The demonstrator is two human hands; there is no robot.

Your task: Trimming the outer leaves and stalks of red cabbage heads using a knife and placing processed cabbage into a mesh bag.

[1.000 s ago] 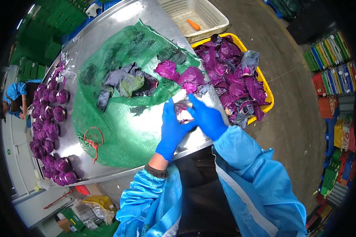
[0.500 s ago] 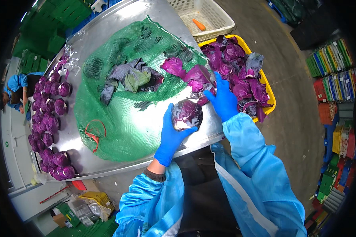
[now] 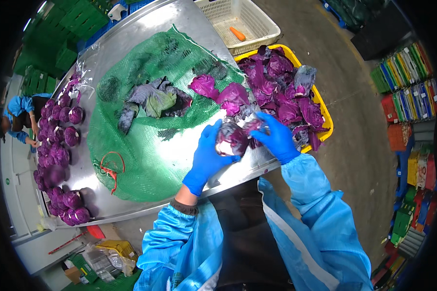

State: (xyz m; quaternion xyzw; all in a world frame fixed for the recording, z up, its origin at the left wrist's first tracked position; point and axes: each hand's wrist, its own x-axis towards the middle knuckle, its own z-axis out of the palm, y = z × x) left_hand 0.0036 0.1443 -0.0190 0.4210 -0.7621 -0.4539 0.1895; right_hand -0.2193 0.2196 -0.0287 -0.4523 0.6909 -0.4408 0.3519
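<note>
Left hand: grasping a cabbage
Right hand: pinching a leaf beside it
Net: spread on the worktop
Crate: yellow, heaped with leaves

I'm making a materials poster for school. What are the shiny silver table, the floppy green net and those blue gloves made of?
The flat, silvery table looks like smooth metal, maybe steel: it throws bright glare. The floppy green mesh net is probably plastic, slightly glossy, with the table showing through. The thin blue matte gloves fit snugly, so likely rubbery; which kind, I can't tell.
</note>
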